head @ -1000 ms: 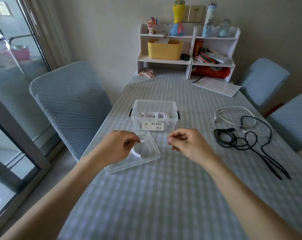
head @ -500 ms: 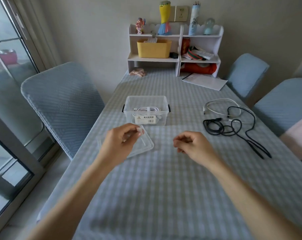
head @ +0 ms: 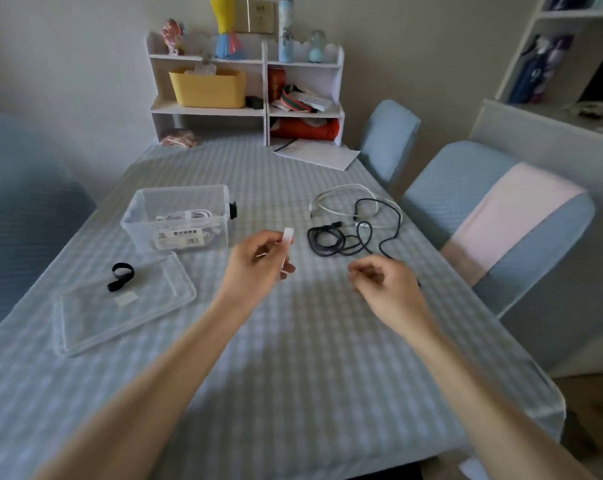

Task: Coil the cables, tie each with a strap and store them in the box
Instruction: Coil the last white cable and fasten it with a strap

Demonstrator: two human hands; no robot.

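The left hand (head: 258, 263) pinches a short white strap (head: 286, 247) above the checked worktop (head: 293, 358); the right hand (head: 384, 284) hangs loosely curled, empty. Tangled black and white cables (head: 352, 223) lie beyond, right of the clear plastic box (head: 178, 216).

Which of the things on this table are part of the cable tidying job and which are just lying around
Job: white strap in the left hand; black strap on the lid; box holding a tied white cable; loose black cable; loose white cable.
Lying about: shelf, yellow bin, paper, chairs.
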